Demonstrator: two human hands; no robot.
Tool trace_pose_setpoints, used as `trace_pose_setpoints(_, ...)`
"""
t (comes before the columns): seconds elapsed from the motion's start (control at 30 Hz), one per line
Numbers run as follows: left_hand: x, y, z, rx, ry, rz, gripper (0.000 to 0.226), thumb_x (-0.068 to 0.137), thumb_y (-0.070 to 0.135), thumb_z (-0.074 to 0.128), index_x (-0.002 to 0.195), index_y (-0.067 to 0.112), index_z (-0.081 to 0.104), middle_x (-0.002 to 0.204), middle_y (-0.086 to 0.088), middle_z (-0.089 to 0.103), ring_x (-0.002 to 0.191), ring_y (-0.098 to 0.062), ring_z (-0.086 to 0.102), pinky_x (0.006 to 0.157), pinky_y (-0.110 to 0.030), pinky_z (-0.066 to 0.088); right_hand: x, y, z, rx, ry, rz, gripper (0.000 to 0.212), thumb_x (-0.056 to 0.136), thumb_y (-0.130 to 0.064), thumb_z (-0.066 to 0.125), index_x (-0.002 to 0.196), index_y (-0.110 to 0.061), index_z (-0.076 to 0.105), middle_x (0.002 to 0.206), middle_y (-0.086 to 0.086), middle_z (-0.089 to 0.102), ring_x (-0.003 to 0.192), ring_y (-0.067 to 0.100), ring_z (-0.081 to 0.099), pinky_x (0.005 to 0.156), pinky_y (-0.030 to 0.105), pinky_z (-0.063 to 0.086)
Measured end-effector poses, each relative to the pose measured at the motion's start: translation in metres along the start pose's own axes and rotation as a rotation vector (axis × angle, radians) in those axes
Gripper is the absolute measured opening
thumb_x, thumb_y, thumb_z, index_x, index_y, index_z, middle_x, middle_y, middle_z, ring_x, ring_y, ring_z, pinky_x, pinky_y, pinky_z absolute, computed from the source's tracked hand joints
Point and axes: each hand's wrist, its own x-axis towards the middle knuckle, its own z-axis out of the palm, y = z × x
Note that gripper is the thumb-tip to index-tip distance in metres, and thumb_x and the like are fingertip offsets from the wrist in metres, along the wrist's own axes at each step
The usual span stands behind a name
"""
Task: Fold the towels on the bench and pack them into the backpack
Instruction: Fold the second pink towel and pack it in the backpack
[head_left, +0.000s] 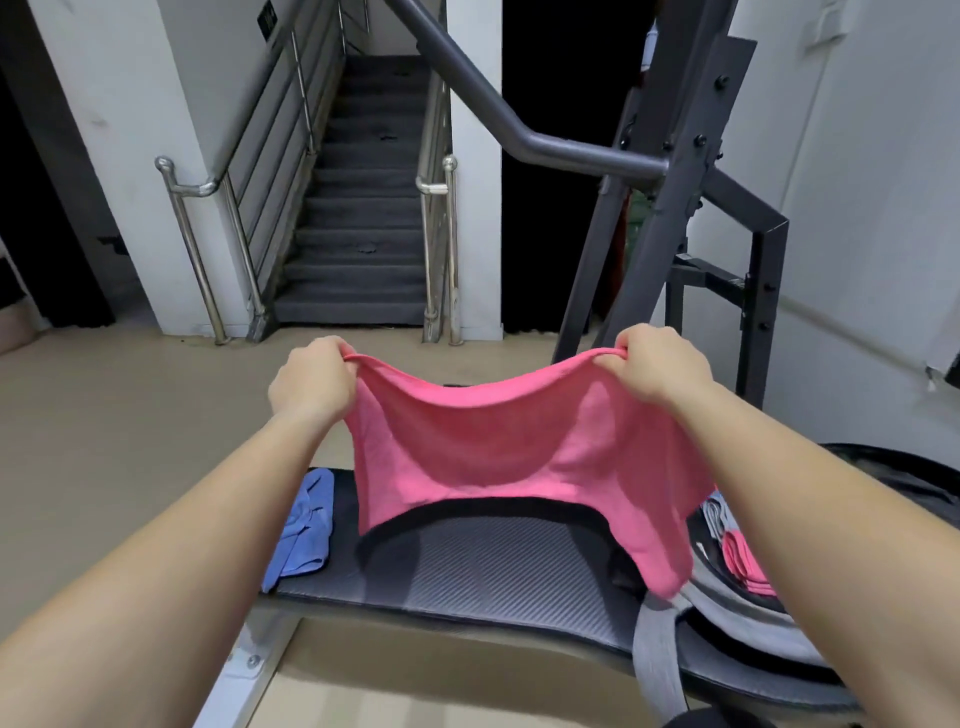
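A pink towel hangs in the air above the black padded bench. My left hand pinches its top left corner and my right hand pinches its top right corner, so the top edge sags between them. A crumpled blue towel lies on the bench's left end. On the right end sits the open grey backpack, partly hidden by my right arm, with a folded pink towel and a grey one inside.
A dark steel gym frame rises behind the bench on the right, its bar slanting up to the left. A staircase with steel handrails lies straight ahead across beige floor. A grey backpack strap hangs over the bench's near edge.
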Motion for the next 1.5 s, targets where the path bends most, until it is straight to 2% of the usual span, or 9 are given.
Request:
trace_pose_setpoints(0.27, -0.077, -0.036, 0.117, -0.044, -0.484, 0.038, 0.019, 0.085, 0.038, 0.074, 0.088, 0.02, 0.068, 0.087, -0.004, 0.073, 0.084, -0.025, 0.068, 0.077, -0.034, 0.054, -0.046, 0.019, 0.118, 0.202, -0.316, 0.03, 0.023, 0.089, -0.03, 0.065, 0.074, -0.013, 0.067, 0.082, 0.009, 0.071, 0.084, 0.031, 0.066, 0.073, 0.035, 0.054)
trace_pose_setpoints(0.47, -0.133, -0.014, 0.178, -0.237, -0.656, 0.255, 0.046, 0.087, 0.028, 0.074, 0.127, 0.031, 0.054, 0.065, 0.003, 0.061, 0.061, -0.012, 0.054, 0.066, -0.036, 0.047, -0.078, 0.002, 0.181, 0.428, -0.447, -0.106, 0.018, 0.089, -0.025, 0.067, 0.073, -0.021, 0.073, 0.072, -0.008, 0.072, 0.073, 0.009, 0.064, 0.068, 0.025, 0.044)
trace_pose_setpoints(0.6, -0.146, -0.006, 0.201, -0.444, -0.642, 0.3, 0.048, 0.089, 0.025, 0.072, 0.133, 0.035, 0.056, 0.073, 0.003, 0.067, 0.066, -0.014, 0.057, 0.074, -0.037, 0.051, -0.092, -0.006, 0.204, 0.55, -0.462, -0.209, 0.01, 0.09, -0.024, 0.069, 0.087, -0.025, 0.078, 0.081, -0.013, 0.074, 0.073, -0.007, 0.06, 0.066, 0.01, 0.04)
trace_pose_setpoints(0.73, -0.146, -0.006, 0.205, -0.481, -0.645, 0.329, 0.022, 0.086, 0.025, 0.076, 0.106, 0.032, 0.072, 0.08, 0.008, 0.072, 0.073, -0.011, 0.064, 0.073, -0.032, 0.051, -0.099, 0.0, 0.213, 0.61, -0.457, -0.256, 0.016, 0.09, -0.021, 0.069, 0.089, -0.035, 0.078, 0.075, -0.033, 0.067, 0.073, -0.015, 0.056, 0.066, 0.007, 0.036)
trace_pose_setpoints(0.87, -0.129, -0.01, 0.197, -0.398, -0.532, 0.276, 0.01, 0.084, 0.024, 0.077, 0.082, 0.033, 0.073, 0.074, 0.016, 0.07, 0.071, 0.006, 0.06, 0.066, -0.015, 0.039, -0.086, 0.012, 0.206, 0.536, -0.378, -0.309, 0.016, 0.083, -0.023, 0.078, 0.082, -0.037, 0.069, 0.079, -0.018, 0.067, 0.074, -0.004, 0.057, 0.067, 0.013, 0.037)
trace_pose_setpoints(1.0, -0.122, -0.02, 0.198, -0.38, -0.473, 0.184, 0.003, 0.087, 0.03, 0.075, 0.089, 0.027, 0.076, 0.081, 0.013, 0.073, 0.082, -0.006, 0.065, 0.069, -0.022, 0.042, -0.076, 0.038, 0.209, 0.516, -0.335, -0.24, 0.016, 0.079, -0.025, 0.083, 0.078, -0.029, 0.068, 0.073, -0.014, 0.064, 0.067, -0.004, 0.054, 0.061, 0.009, 0.036)
trace_pose_setpoints(1.17, -0.128, -0.019, 0.2, -0.346, -0.434, 0.114, 0.006, 0.09, 0.025, 0.072, 0.094, 0.028, 0.075, 0.087, 0.006, 0.073, 0.088, -0.015, 0.065, 0.071, -0.027, 0.043, -0.068, 0.06, 0.216, 0.516, -0.274, -0.031, 0.024, 0.072, -0.035, 0.088, 0.072, -0.023, 0.066, 0.069, -0.007, 0.064, 0.066, 0.007, 0.054, 0.06, 0.026, 0.041)
trace_pose_setpoints(1.33, -0.131, -0.015, 0.195, -0.294, -0.441, -0.018, 0.025, 0.085, 0.019, 0.073, 0.104, 0.022, 0.057, 0.075, 0.002, 0.061, 0.068, -0.012, 0.054, 0.06, -0.029, 0.042, -0.066, 0.071, 0.207, 0.386, -0.224, 0.182, 0.049, 0.075, -0.044, 0.084, 0.064, -0.012, 0.049, 0.064, 0.003, 0.055, 0.065, 0.023, 0.051, 0.057, 0.033, 0.035)
trace_pose_setpoints(1.5, -0.141, -0.001, 0.179, -0.359, -0.448, -0.038, 0.018, 0.083, 0.013, 0.07, 0.093, 0.017, 0.055, 0.068, 0.004, 0.057, 0.061, -0.011, 0.05, 0.052, -0.025, 0.035, -0.079, 0.053, 0.198, 0.414, -0.266, 0.135, 0.053, 0.077, -0.041, 0.083, 0.059, -0.008, 0.047, 0.055, 0.003, 0.042, 0.058, 0.022, 0.038, 0.054, 0.034, 0.03)
